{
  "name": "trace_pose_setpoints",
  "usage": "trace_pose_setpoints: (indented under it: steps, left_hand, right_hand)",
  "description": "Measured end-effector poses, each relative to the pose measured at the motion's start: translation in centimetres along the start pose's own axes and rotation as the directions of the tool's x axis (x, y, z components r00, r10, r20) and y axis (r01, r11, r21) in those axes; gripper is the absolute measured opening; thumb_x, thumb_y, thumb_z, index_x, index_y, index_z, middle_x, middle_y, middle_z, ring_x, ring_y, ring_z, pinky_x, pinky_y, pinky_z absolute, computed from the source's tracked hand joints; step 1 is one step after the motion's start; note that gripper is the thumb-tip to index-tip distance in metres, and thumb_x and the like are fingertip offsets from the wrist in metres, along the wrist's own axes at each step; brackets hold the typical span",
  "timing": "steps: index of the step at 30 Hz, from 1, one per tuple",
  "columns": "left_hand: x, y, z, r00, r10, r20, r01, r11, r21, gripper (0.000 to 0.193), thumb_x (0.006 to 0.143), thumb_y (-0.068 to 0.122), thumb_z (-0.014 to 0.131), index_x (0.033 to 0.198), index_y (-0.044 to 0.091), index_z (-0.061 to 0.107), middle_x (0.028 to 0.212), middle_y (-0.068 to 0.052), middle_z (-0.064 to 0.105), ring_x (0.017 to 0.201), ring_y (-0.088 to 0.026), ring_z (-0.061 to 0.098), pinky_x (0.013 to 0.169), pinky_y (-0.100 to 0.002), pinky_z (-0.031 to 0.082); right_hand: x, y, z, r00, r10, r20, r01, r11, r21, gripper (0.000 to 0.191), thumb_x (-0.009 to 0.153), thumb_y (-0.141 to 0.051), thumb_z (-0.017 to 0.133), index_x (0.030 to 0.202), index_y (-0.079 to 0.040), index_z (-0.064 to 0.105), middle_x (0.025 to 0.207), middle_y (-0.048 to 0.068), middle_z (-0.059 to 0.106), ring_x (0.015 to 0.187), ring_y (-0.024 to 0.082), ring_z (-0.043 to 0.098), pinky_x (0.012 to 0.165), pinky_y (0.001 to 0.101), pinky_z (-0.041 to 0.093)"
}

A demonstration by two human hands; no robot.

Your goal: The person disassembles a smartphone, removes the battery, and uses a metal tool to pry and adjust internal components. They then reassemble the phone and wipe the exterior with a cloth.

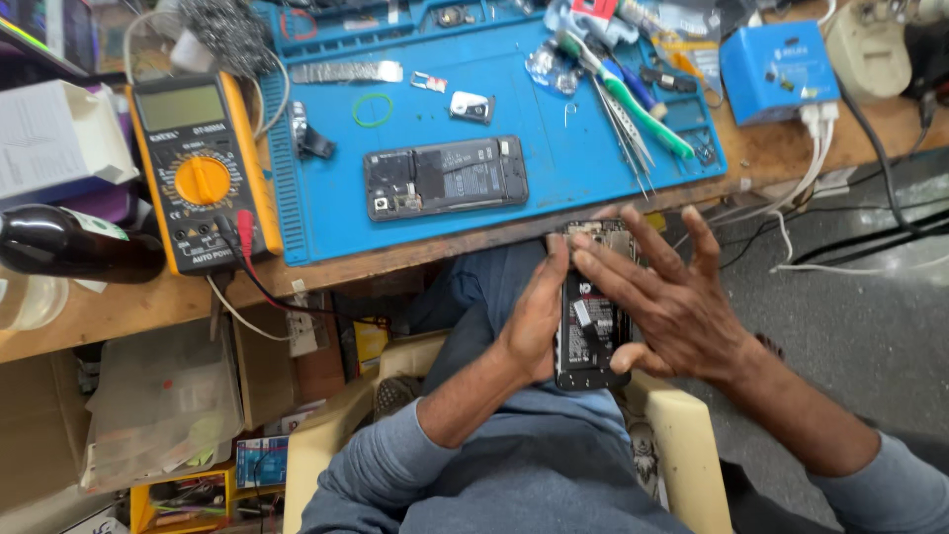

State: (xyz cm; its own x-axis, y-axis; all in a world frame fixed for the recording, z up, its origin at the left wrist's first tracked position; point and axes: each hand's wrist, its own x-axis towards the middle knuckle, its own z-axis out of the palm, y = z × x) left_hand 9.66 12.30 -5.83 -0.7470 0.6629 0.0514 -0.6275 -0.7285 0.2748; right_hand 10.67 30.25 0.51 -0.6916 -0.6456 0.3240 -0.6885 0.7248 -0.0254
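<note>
Over my lap, just below the bench edge, I've got an opened phone (589, 316) between both hands, its back cover off and dark circuitry and a small pale label showing. My left hand (536, 314) presses flat along its left edge, fingers straight and together. My right hand (664, 297) lies across the right side, fingers spread wide, thumb hooked under the lower corner. So both hands clamp the same phone, close together.

Up on the bench, a blue rubbery work mat (554, 173) with ridged edges carries a second opened phone (445, 178), lying flat, glossy black with bare metal parts. Beside it sit a green rubber band (373, 109) and a bunch of thin steel tweezers (625, 133) next to a green-and-white toothbrush (633, 99).

Left of the mat lies a yellow-cased multimeter (203, 168) with an orange dial and grey screen, red and black leads plugged in. Further left, a dark glossy bottle (74, 242) rests on its side. At the far right corner stands a small blue box (778, 71), white cables trailing down from it.
</note>
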Motion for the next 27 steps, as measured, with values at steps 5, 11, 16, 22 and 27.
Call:
trace_pose_setpoints:
  steps: [5, 11, 16, 22, 27]
  left_hand:
    - [0.5, 0.2, 0.6, 0.974, 0.160, -0.158, -0.128, 0.972, 0.195, 0.041, 0.104, 0.035, 0.052, 0.132, 0.006, 0.056, 0.119, -0.008, 0.071, 0.102, -0.016, 0.075, 0.077, -0.028, 0.063]
    - [0.2, -0.1, 0.9, 0.937, 0.299, -0.182, -0.213, 0.899, 0.381, 0.031, 0.111, 0.025, 0.056, 0.126, -0.001, 0.063, 0.106, -0.004, 0.071, 0.089, -0.006, 0.067, 0.077, -0.024, 0.057]
    - [0.2, -0.3, 0.6, 0.920, 0.353, -0.170, -0.232, 0.840, 0.491, 0.029, 0.110, 0.024, 0.061, 0.122, -0.002, 0.065, 0.103, -0.003, 0.070, 0.087, -0.005, 0.064, 0.075, -0.024, 0.055]
    - [-0.4, 2.5, -0.6, 0.954, 0.295, -0.058, -0.130, 0.579, 0.805, 0.026, 0.107, 0.022, 0.060, 0.116, -0.001, 0.069, 0.100, -0.002, 0.073, 0.088, -0.003, 0.064, 0.075, -0.021, 0.054]
    - [-1.0, 3.7, -2.0, 0.980, 0.151, -0.128, 0.040, 0.482, 0.875, 0.028, 0.105, 0.026, 0.059, 0.105, 0.001, 0.072, 0.086, 0.000, 0.072, 0.071, -0.003, 0.064, 0.057, -0.021, 0.055]
  right_hand:
    - [0.1, -0.9, -0.4, 0.926, 0.314, -0.209, -0.080, 0.706, 0.704, 0.076, 0.110, -0.066, 0.018, 0.157, -0.010, 0.041, 0.157, 0.013, 0.048, 0.157, 0.020, 0.031, 0.132, 0.0435, 0.016]
    - [0.5, -1.3, -0.8, 0.701, 0.710, 0.069, -0.432, 0.345, 0.833, 0.041, 0.105, -0.013, 0.063, 0.144, -0.001, 0.059, 0.113, 0.008, 0.068, 0.097, 0.007, 0.062, 0.085, 0.0223, 0.053]
    - [0.7, -0.3, 1.0, 0.660, 0.700, 0.272, -0.457, 0.086, 0.885, 0.029, 0.095, -0.008, 0.072, 0.121, 0.004, 0.068, 0.092, 0.002, 0.072, 0.080, 0.005, 0.065, 0.070, 0.0190, 0.053]
    - [-0.8, 0.6, 3.2, 0.669, 0.679, 0.303, -0.399, -0.016, 0.917, 0.028, 0.095, -0.005, 0.075, 0.120, 0.006, 0.069, 0.092, 0.005, 0.071, 0.081, 0.006, 0.064, 0.071, 0.0193, 0.053]
    - [-1.6, 0.1, 4.9, 0.658, 0.657, 0.369, -0.376, -0.138, 0.916, 0.028, 0.095, -0.006, 0.073, 0.119, 0.006, 0.067, 0.101, 0.008, 0.075, 0.087, 0.008, 0.069, 0.080, 0.0221, 0.057]
